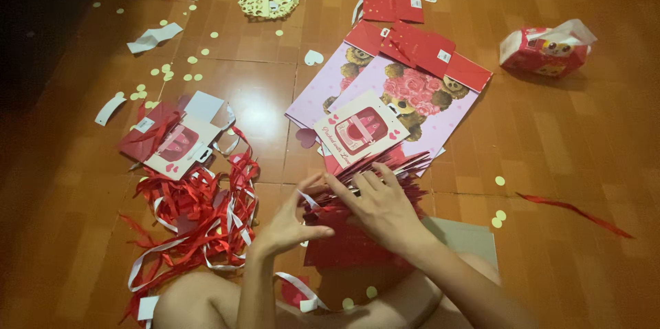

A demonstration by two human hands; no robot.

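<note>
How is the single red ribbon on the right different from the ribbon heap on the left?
The single red ribbon lies alone and nearly straight on the floor; the ribbon heap is a tangled pile of many strands. The single ribbon is all red, while the heap mixes red and white. The heap lies close to the left hand; the single ribbon lies far from both hands. Both rest flat on the floor.

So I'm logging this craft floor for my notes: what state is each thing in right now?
left hand: fingers spread, touching the red card stack's edge
right hand: flat on top of the stack
red card stack: flat, fanned, pressed under the hands
red and white ribbons: loose, tangled heap
bear gift bags: folded flat, overlapping
tissue pack: opened, sheet sticking out
paper dots: scattered on the floor
</note>
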